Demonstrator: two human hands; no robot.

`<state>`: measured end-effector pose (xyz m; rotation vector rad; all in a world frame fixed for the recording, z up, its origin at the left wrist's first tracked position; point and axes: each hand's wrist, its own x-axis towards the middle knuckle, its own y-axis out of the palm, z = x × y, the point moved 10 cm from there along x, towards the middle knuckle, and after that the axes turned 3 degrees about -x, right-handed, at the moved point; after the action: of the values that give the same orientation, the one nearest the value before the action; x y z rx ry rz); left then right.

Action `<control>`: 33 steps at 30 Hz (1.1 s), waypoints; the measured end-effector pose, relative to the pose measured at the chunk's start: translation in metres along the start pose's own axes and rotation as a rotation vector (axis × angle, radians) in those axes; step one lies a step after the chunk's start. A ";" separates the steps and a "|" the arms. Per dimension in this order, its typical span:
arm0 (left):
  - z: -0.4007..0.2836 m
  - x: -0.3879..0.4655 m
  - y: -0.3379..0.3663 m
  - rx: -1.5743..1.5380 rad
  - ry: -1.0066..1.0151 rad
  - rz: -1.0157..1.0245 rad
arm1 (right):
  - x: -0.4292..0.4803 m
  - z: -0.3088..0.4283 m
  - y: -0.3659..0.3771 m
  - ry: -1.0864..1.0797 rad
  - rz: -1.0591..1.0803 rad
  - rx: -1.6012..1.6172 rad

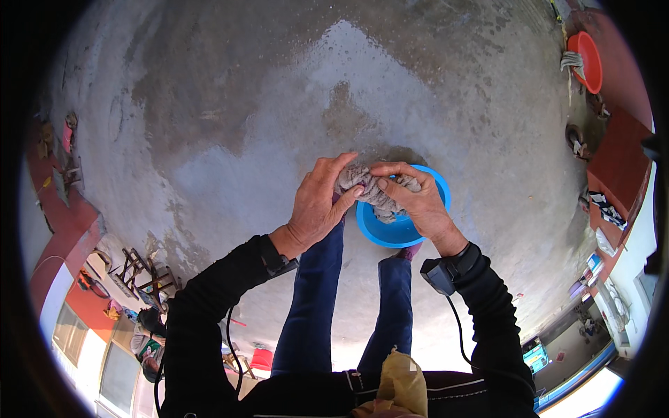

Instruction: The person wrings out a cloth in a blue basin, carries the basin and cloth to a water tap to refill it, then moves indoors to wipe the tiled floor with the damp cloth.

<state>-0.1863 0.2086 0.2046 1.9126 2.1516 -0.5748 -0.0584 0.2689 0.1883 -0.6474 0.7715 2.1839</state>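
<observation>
A bunched, twisted grey cloth (pixel 373 189), seemingly wet, is held in front of me above a blue plastic basin (pixel 377 236). My left hand (pixel 321 196) is around its left end, with the thumb pressed against the folds and the forefinger stretched out past the top. At the other end, my right hand (pixel 418 196) grips the cloth between thumb and bent fingers. A loose fold hangs over the inside of the basin. The cloth and my right hand hide part of the basin's inside.
Concrete floor (pixel 251 104) with wet patches lies around the basin. My legs (pixel 313 292) stand just behind it. A red basin (pixel 590 62) with a grey cloth over its rim is at upper right. Wooden stools (pixel 146 277) and a seated person (pixel 149 339) are at lower left.
</observation>
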 end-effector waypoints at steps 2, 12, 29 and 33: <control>0.030 -0.009 0.026 -0.513 -0.334 -0.011 | -0.005 0.026 0.002 -0.287 -0.116 -0.437; 0.019 0.006 0.032 -1.234 -0.337 -0.458 | -0.032 0.049 0.014 -0.462 -0.337 -0.291; -0.167 -0.065 0.049 0.153 0.984 0.069 | -0.036 0.005 0.058 0.402 0.220 0.441; -0.168 -0.083 0.059 0.226 1.071 0.155 | -0.038 0.004 0.071 0.436 0.323 0.315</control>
<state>-0.0997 0.2086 0.3805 2.9133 2.4606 0.3799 -0.0894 0.2144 0.2384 -0.8948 1.5042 2.1524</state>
